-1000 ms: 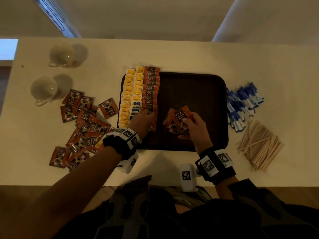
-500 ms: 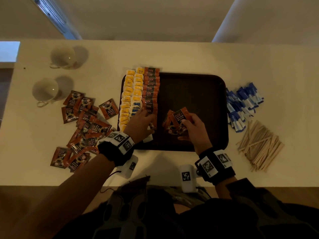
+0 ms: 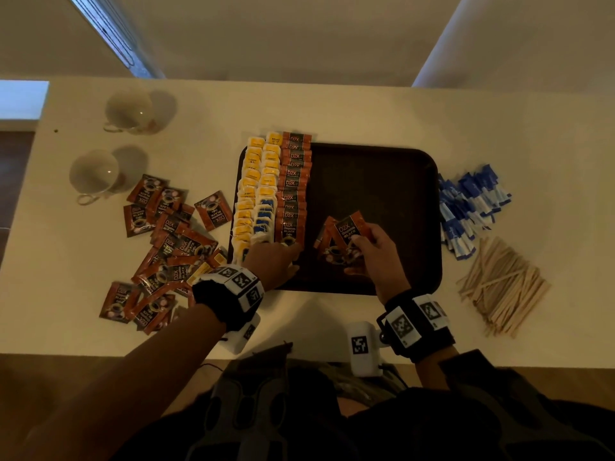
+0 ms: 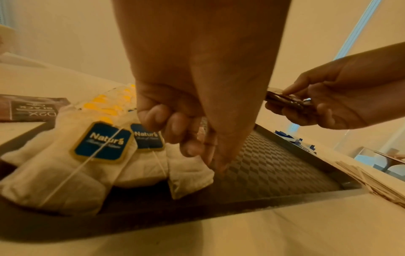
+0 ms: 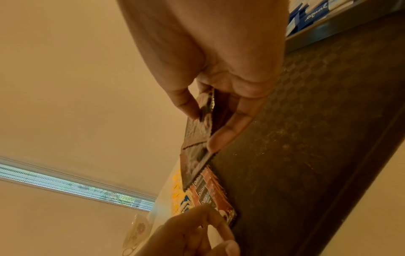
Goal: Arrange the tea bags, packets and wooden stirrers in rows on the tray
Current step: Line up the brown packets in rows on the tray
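A dark tray (image 3: 382, 154) holds two rows of tea bags (image 3: 253, 188) and one row of orange coffee packets (image 3: 294, 188) along its left side. My left hand (image 3: 289, 251) is at the near end of that row, fingers curled, pinching the nearest packet (image 5: 228, 214). Blue-tagged tea bags (image 4: 98, 143) lie just left of it. My right hand (image 3: 357, 242) holds a small fanned stack of coffee packets (image 3: 346, 227) over the tray's middle, thumb on top (image 5: 192, 107).
Loose coffee packets (image 3: 166, 241) are scattered on the white table left of the tray. Blue sachets (image 3: 469, 207) and a pile of wooden stirrers (image 3: 502, 287) lie to the right. Two cups (image 3: 128, 109) (image 3: 95, 173) stand at the far left.
My left hand has drawn back slightly toward the tray's near edge at the end of the packet row. The right hand still holds its stack in about the same place.
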`<state>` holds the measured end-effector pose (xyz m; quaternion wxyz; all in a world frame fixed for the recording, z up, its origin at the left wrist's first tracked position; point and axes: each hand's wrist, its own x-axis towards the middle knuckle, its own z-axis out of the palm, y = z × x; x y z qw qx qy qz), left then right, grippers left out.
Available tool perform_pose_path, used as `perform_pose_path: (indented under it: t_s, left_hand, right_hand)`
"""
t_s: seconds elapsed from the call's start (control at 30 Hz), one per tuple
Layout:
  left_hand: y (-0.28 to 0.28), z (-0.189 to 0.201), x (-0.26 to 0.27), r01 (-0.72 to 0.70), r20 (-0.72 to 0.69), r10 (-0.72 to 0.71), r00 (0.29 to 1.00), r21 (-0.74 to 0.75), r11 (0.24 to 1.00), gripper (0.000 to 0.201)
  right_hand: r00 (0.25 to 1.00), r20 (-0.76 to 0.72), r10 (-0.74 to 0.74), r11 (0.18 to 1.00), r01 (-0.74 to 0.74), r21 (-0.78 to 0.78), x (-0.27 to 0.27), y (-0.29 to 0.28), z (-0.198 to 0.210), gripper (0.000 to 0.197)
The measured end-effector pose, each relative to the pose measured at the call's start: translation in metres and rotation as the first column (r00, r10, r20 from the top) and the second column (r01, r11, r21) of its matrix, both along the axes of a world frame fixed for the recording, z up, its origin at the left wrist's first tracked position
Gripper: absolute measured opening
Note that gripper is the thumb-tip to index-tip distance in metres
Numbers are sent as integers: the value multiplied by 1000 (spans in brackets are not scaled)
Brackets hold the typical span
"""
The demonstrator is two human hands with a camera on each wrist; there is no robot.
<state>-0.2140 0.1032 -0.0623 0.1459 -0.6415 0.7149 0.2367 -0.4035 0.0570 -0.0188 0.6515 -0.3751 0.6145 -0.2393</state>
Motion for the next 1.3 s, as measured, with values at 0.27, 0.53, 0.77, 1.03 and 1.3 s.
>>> perform_pose_path:
  t_s: [0.27, 0.53, 0.77, 1.03, 1.3]
  left_hand:
    - [15, 2, -4, -280, -183, 267, 946, -49, 959, 34]
    - [47, 5, 24, -774, -585, 665, 464, 97, 625, 28]
    - [44, 0, 43, -672, -469, 675, 570, 209, 711, 40]
    - [42, -2, 37, -515, -289, 480, 828, -57, 855, 51]
    - [35, -2, 37, -422, -278, 397, 875, -32, 906, 34]
  right_hand:
    - [1000, 3, -11, 1000, 11, 6, -4, 0, 0, 13]
    - [1000, -18, -3, 1000, 3, 16, -4, -1, -3, 15]
    - [999, -20, 27, 1000, -27, 13, -3, -1, -3, 15]
    - [999, -28, 36, 999, -35, 19, -5, -2, -2, 15]
    - [997, -3, 80, 996, -80, 34, 2, -1, -1, 16]
